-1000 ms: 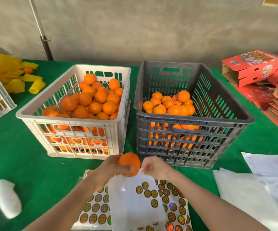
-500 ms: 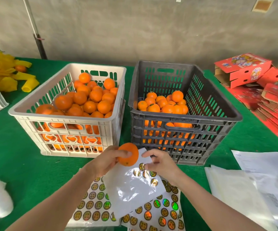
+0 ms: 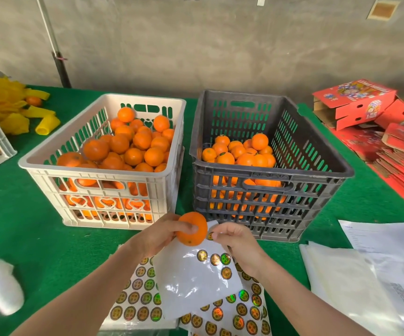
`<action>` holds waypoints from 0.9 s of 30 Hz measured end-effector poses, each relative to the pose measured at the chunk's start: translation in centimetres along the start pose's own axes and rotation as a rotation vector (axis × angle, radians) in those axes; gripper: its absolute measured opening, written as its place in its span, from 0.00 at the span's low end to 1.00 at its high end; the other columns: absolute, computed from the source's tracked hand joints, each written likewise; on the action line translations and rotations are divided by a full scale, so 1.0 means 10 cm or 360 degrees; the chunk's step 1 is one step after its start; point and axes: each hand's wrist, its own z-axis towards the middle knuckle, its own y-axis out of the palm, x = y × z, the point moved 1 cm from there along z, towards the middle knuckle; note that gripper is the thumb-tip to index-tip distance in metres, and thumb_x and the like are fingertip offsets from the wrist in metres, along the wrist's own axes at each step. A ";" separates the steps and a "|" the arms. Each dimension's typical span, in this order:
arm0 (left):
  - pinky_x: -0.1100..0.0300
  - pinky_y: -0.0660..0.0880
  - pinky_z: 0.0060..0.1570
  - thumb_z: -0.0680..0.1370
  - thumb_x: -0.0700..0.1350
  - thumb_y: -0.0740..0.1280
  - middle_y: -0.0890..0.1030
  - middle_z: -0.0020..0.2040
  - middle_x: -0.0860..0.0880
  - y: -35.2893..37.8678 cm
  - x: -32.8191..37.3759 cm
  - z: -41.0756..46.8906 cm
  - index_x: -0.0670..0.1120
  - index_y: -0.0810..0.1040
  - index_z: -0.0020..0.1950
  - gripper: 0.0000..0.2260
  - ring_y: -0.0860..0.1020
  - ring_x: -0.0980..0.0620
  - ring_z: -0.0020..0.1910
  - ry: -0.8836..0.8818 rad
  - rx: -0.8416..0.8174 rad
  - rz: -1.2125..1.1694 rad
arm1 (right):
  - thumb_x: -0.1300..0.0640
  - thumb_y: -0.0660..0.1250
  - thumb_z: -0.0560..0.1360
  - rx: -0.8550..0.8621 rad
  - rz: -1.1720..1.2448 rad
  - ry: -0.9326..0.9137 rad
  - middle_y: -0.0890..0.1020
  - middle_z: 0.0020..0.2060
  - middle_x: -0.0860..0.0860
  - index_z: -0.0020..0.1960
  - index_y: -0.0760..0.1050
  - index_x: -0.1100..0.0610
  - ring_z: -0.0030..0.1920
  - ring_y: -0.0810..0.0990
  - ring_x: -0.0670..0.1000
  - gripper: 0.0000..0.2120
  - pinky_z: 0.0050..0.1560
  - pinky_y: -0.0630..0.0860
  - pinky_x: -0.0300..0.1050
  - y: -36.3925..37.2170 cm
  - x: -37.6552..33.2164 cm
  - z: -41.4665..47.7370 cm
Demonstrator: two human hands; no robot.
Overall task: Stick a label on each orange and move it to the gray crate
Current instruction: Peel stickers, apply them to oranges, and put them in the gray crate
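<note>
- Fingers (image 3: 188, 226) of the left hand (image 3: 158, 235) are wrapped round one orange (image 3: 193, 235), thumb across its front. It is held up just before the gap between the two crates, above the label sheet (image 3: 196, 280).
- I see no label on the face of this orange that shows, so I judge it not yet done.
- Right hand (image 3: 238, 242) has its fingertips (image 3: 216, 235) curled together at the sheet's raised top corner, just beside the orange. One label (image 3: 210, 236) peeks out there, but whether the fingertips pinch that label, the sheet, or nothing is too small to tell.
- Most of the top sheet is bare backing, with only a few labels left near its upper edge. Fuller sheets (image 3: 137, 301) lie under it.
- Gray crate (image 3: 268, 170) holds a fair heap of oranges (image 3: 242, 155) against its near left side. At least one seems to show a small dark label, so a good part looks finished.
- White crate (image 3: 99, 171), to its left, is piled high with oranges (image 3: 128, 146) — much remains.
- Around them on the green cloth (image 3: 26, 226) are white papers (image 3: 356, 287) on the right and red boxes (image 3: 353, 100) beyond. Yellow netting (image 3: 9, 110) lies far left.
</note>
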 end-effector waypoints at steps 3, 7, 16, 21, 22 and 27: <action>0.52 0.75 0.54 0.53 0.56 0.76 0.80 0.55 0.43 0.04 0.02 -0.02 0.46 0.76 0.60 0.37 0.79 0.44 0.54 -0.0012 -0.0048 0.0129 | 0.68 0.68 0.73 0.0093 0.0367 0.0102 0.84 0.37 0.56 0.39 0.81 0.58 0.36 0.81 0.52 0.08 0.35 0.77 0.42 0.00 -0.04 -0.04; 0.54 0.65 0.63 0.57 0.53 0.75 0.63 0.64 0.58 0.06 0.09 -0.06 0.63 0.68 0.56 0.30 0.66 0.53 0.63 0.0103 0.0084 0.0566 | 0.66 0.69 0.73 0.0432 0.0325 -0.0043 0.84 0.39 0.49 0.38 0.82 0.55 0.41 0.81 0.47 0.09 0.39 0.73 0.37 -0.04 -0.14 -0.11; 0.45 0.75 0.61 0.62 0.36 0.75 0.69 0.65 0.45 0.24 0.28 -0.17 0.55 0.71 0.65 0.35 0.73 0.38 0.63 0.0411 0.0025 -0.0286 | 0.67 0.69 0.71 0.0338 0.0560 -0.0229 0.82 0.32 0.53 0.35 0.82 0.56 0.36 0.80 0.49 0.09 0.40 0.75 0.40 -0.01 -0.49 -0.25; 0.46 0.76 0.59 0.68 0.49 0.75 0.70 0.67 0.40 0.35 0.40 -0.19 0.50 0.72 0.67 0.28 0.73 0.38 0.64 0.0331 -0.0015 -0.0889 | 0.63 0.71 0.70 0.0292 0.0570 -0.0272 0.83 0.33 0.55 0.35 0.82 0.57 0.35 0.82 0.46 0.06 0.35 0.76 0.36 0.10 -0.58 -0.33; 0.45 0.76 0.59 0.69 0.50 0.72 0.71 0.67 0.39 0.36 0.41 -0.19 0.49 0.72 0.67 0.27 0.73 0.38 0.64 0.0313 0.0009 -0.0948 | 0.63 0.71 0.70 0.0297 0.0620 -0.0268 0.83 0.32 0.55 0.35 0.81 0.58 0.33 0.81 0.45 0.06 0.32 0.76 0.34 0.12 -0.59 -0.33; 0.50 0.80 0.51 0.70 0.48 0.68 0.74 0.64 0.40 0.42 0.45 -0.21 0.49 0.73 0.66 0.23 0.77 0.40 0.61 0.0298 0.0040 -0.1067 | 0.59 0.73 0.65 0.0282 0.0813 -0.0205 0.85 0.37 0.51 0.46 0.81 0.62 0.35 0.82 0.42 0.11 0.34 0.75 0.34 0.23 -0.59 -0.32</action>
